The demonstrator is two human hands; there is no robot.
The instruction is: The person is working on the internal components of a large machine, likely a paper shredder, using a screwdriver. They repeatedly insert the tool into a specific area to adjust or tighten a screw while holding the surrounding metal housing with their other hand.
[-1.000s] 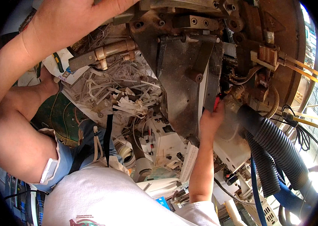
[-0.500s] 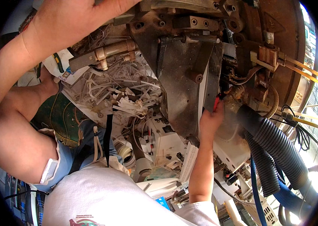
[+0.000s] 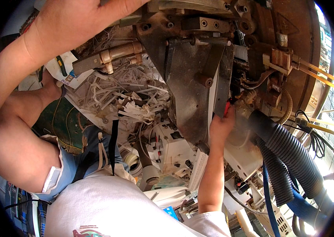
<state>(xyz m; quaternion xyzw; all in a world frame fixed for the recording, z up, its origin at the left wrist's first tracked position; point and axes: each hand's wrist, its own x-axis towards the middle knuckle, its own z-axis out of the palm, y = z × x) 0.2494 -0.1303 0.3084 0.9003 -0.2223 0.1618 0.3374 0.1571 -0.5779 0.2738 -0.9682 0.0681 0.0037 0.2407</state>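
Head view, near to far: white shirt, then right hand [image 3: 221, 127] reaching up under a rusty dark metal plate bracket [image 3: 192, 83] of the machine, fingers closed on a small red-handled tool [image 3: 226, 108], its tip hidden in the gap beside the grey ribbed hose [image 3: 289, 152]. Left hand [image 3: 82, 21] lies flat & open on the rusty upper frame [image 3: 198, 23], bracing, holding nothing. Step looks like working a fastener; next move needs steady, blind turning w/ little room.
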